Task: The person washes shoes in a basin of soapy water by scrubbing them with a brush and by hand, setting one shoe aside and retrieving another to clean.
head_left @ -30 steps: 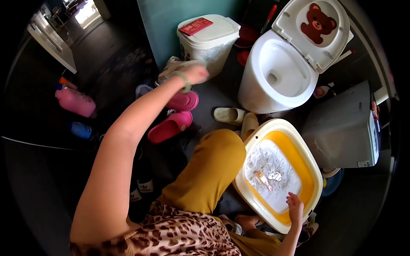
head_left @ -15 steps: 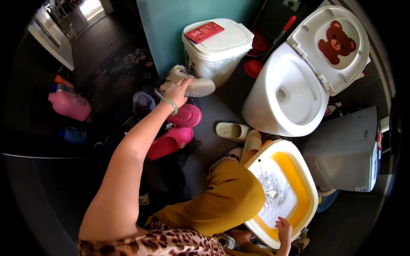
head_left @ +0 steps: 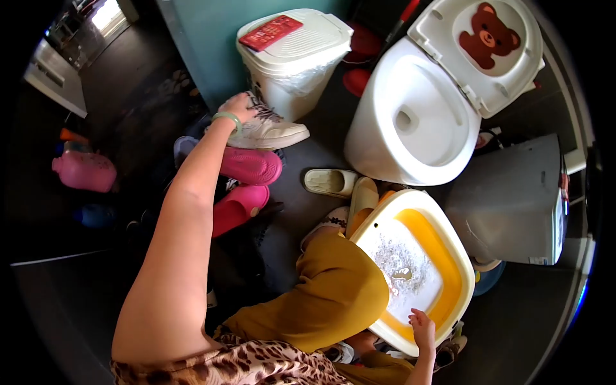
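Observation:
My left hand [head_left: 239,108], with a pale green bangle at its wrist, is closed around the heel end of a white sneaker [head_left: 273,131]. The sneaker has dark patterned laces, and its toe points right. Just below it are a bright pink slipper [head_left: 253,165] and a red-pink clog [head_left: 240,206]. My right hand [head_left: 422,328] is over the near rim of a cream and yellow basin [head_left: 457,269], fingers apart and nothing in them. Foamy water [head_left: 404,266] lies in the basin; small things in it are hard to make out.
A white lidded bin [head_left: 298,70] with a red packet [head_left: 269,32] stands behind the sneaker. To the right are a toilet [head_left: 372,128] with its lid up and a grey bin [head_left: 507,199]. Pale slippers [head_left: 330,182] lie mid-floor; a pink bottle [head_left: 83,171] is far left.
The sneaker has turned from showing its sole to showing its side and laces, and my left hand now grips its heel end. The view has shifted, and my right hand stays by the basin.

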### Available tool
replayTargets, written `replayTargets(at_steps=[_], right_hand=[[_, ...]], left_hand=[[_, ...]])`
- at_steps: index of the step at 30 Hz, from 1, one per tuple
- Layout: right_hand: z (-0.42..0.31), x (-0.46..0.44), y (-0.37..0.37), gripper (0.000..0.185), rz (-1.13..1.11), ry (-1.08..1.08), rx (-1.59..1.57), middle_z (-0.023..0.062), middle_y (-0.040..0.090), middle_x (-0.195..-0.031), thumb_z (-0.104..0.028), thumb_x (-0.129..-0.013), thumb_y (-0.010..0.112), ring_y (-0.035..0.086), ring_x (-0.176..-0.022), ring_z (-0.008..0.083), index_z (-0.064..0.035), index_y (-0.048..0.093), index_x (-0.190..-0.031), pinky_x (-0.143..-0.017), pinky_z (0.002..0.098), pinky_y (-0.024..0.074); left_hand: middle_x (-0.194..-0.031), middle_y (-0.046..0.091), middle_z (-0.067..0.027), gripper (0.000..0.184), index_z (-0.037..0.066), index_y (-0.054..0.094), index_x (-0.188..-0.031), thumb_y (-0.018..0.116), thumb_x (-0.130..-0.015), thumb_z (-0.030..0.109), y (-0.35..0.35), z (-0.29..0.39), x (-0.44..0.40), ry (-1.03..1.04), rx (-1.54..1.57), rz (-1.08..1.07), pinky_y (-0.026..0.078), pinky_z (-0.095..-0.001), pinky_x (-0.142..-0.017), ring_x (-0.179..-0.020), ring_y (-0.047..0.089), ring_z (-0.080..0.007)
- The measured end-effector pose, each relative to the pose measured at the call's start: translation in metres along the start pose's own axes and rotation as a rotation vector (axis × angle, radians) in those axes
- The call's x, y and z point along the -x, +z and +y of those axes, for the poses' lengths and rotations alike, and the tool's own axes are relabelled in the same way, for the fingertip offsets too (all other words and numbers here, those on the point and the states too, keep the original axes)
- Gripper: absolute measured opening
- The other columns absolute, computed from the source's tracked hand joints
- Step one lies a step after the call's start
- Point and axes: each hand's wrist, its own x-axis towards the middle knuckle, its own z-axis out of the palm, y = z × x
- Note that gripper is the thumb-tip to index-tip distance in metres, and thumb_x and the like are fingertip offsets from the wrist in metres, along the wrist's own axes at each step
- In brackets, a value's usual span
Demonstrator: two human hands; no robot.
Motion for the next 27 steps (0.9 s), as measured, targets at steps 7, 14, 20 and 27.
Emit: replayTargets(at_steps=[7, 14, 20, 27], right_hand=[[0.007, 0.02, 0.005, 0.025, 0.026, 0.004, 0.02, 0.0108, 0.065, -0.08, -0.009, -0.083, 0.055, 0.061, -0.072, 0.0155, -0.0007, 0.06, -0.106, -0.067, 0.0278, 0.0481], [0.011, 0.027, 0.006, 0.025, 0.063, -0.06, 0.031, 0.0116, 0.066, -0.079, -0.011, -0.083, 0.055, 0.062, -0.071, 0.0189, -0.0016, 0.061, -0.106, -0.067, 0.0292, 0.0482], [0.058, 0.012, -0.011, 0.025, 0.126, -0.212, 0.184, 0.0177, 0.063, -0.08, -0.022, -0.081, 0.057, 0.062, -0.072, 0.0304, -0.0097, 0.063, -0.102, -0.066, 0.035, 0.048], [0.072, -0.02, -0.016, 0.03, -0.102, -0.132, 0.348, 0.0124, 0.063, -0.102, -0.02, -0.081, 0.051, 0.058, -0.094, 0.0311, -0.0156, 0.06, -0.109, -0.079, 0.0406, 0.046]], left_hand=[[-0.097, 0.064, -0.017, 0.051, 0.004, 0.065, -0.096, 0.068, -0.068, 0.047, -0.003, -0.006, 0.029, 0.029, 0.267, -0.415, 0.044, -0.0348, -0.083, -0.094, 0.06, -0.0294], [-0.091, 0.063, -0.0189, 0.038, 0.007, 0.063, -0.097, 0.057, -0.081, 0.04, -0.003, 0.018, 0.121, 0.132, 0.277, 0.023, 0.045, -0.0395, -0.078, -0.089, 0.06, -0.034], [-0.076, 0.062, -0.0054, 0.032, -0.001, 0.061, -0.09, 0.058, -0.085, 0.03, -0.045, 0.085, 0.174, 0.364, 0.539, -0.165, 0.044, -0.0293, -0.067, -0.07, 0.054, -0.0105], [-0.094, 0.061, -0.0018, 0.025, -0.003, 0.058, -0.103, 0.054, -0.089, 0.017, -0.078, 0.232, 0.21, 0.688, 0.655, -0.477, 0.043, -0.0246, -0.078, -0.084, 0.053, -0.0071]])
